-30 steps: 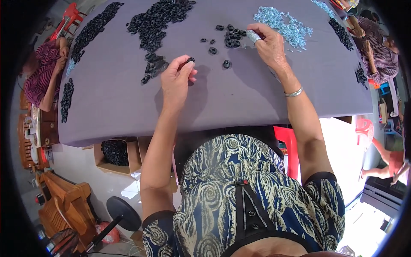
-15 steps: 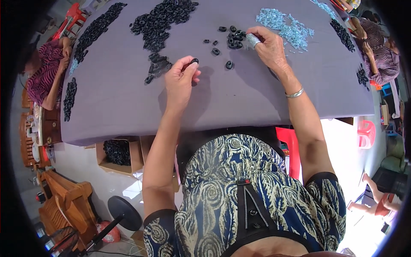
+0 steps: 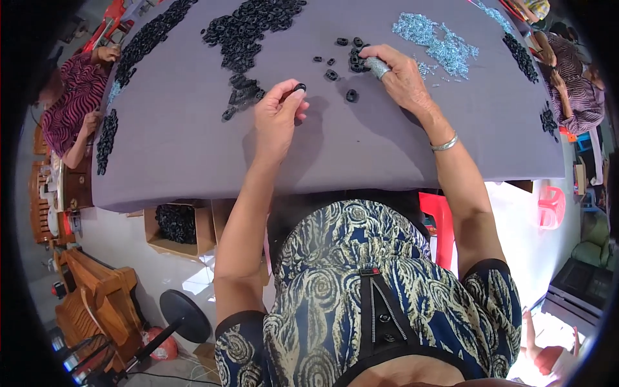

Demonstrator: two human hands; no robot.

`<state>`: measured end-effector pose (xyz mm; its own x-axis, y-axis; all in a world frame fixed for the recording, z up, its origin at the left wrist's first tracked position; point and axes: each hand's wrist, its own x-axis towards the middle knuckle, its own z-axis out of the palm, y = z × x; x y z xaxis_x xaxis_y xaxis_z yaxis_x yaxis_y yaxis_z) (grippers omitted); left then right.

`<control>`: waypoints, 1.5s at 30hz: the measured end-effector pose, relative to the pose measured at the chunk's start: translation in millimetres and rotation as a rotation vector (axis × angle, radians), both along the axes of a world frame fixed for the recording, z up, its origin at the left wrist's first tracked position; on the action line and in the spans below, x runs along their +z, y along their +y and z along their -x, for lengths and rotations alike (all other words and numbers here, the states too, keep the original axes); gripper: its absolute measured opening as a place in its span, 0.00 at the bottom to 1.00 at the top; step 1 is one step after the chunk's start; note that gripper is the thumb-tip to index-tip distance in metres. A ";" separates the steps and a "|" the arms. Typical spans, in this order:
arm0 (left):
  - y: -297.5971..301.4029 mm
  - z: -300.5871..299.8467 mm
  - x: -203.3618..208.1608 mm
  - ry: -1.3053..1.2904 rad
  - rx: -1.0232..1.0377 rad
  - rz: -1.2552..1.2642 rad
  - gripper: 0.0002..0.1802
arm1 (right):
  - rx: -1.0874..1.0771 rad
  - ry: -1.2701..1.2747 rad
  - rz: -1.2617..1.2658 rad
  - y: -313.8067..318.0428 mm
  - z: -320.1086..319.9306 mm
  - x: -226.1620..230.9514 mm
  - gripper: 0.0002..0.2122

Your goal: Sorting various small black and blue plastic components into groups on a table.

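Note:
My left hand (image 3: 278,119) is raised over the grey tablecloth (image 3: 348,155), thumb and forefinger pinching a small black oval plastic piece (image 3: 300,87). Further right, my right hand (image 3: 403,80) reaches into a small cluster of black plastic pieces (image 3: 356,63). Its fingers are bent together, their tips on the cluster; what they grip is hidden. A silvery wrap (image 3: 377,68) covers one finger. A loose black piece (image 3: 351,96) lies between my hands. Beyond my right hand spreads a heap of tiny shiny light-blue, spring-like parts (image 3: 438,45).
A large heap of black pieces (image 3: 248,32) trails toward my left hand. More black piles (image 3: 106,142) line the left edge. People sit at the left (image 3: 68,126) and right (image 3: 577,84). Below the table are a carton of black pieces (image 3: 175,222) and a red stool (image 3: 438,222).
My right hand has shifted left, its fingertips now over the black cluster. My left hand keeps its pinch. The person at the left has moved their hands apart. The view has shifted slightly.

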<state>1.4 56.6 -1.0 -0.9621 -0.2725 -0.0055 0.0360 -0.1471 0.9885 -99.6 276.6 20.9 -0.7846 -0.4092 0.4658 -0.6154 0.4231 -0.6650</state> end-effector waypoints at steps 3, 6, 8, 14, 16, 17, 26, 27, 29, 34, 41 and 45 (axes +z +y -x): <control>-0.8 -0.5 -1.3 0.012 -0.018 0.042 0.10 | 0.057 0.061 -0.012 -5.8 -3.0 -1.3 0.12; 0.4 -1.5 1.9 0.012 -0.035 0.023 0.10 | 0.082 0.041 -0.022 -8.0 -6.3 -1.0 0.13; 1.1 -2.4 3.7 0.012 -0.047 0.012 0.10 | 0.061 0.001 -0.074 -4.7 -5.6 -3.5 0.13; -2.0 -2.2 3.4 0.011 -0.113 -0.055 0.12 | 0.055 0.032 -0.062 -3.0 -2.0 -8.3 0.13; -2.7 -3.5 6.1 0.014 -0.119 -0.089 0.12 | 0.054 0.033 -0.062 -2.2 -3.6 -4.8 0.12; -3.0 -2.1 5.0 0.016 -0.132 -0.131 0.12 | 0.051 0.027 -0.068 -2.3 -3.1 -4.7 0.12; -7.3 1.2 -0.7 0.024 -0.153 -0.239 0.11 | -0.023 0.027 -0.001 -0.8 1.5 -8.7 0.12; -7.6 1.2 -1.4 0.037 -0.151 -0.251 0.11 | -0.025 0.026 0.001 -1.2 0.6 -7.2 0.12; -7.7 0.7 -1.0 0.035 -0.156 -0.246 0.11 | -0.046 0.011 0.018 -1.8 -0.9 -5.2 0.12; -8.7 0.3 -0.9 0.035 -0.195 -0.304 0.11 | -0.031 0.032 0.020 -0.1 1.4 -7.1 0.13; -14.5 2.3 -1.7 0.013 -0.251 -0.499 0.10 | -0.024 0.020 -0.024 1.7 3.6 -8.3 0.14; -14.5 2.7 -1.0 0.022 -0.256 -0.506 0.09 | -0.019 0.016 -0.043 2.1 2.1 -5.9 0.15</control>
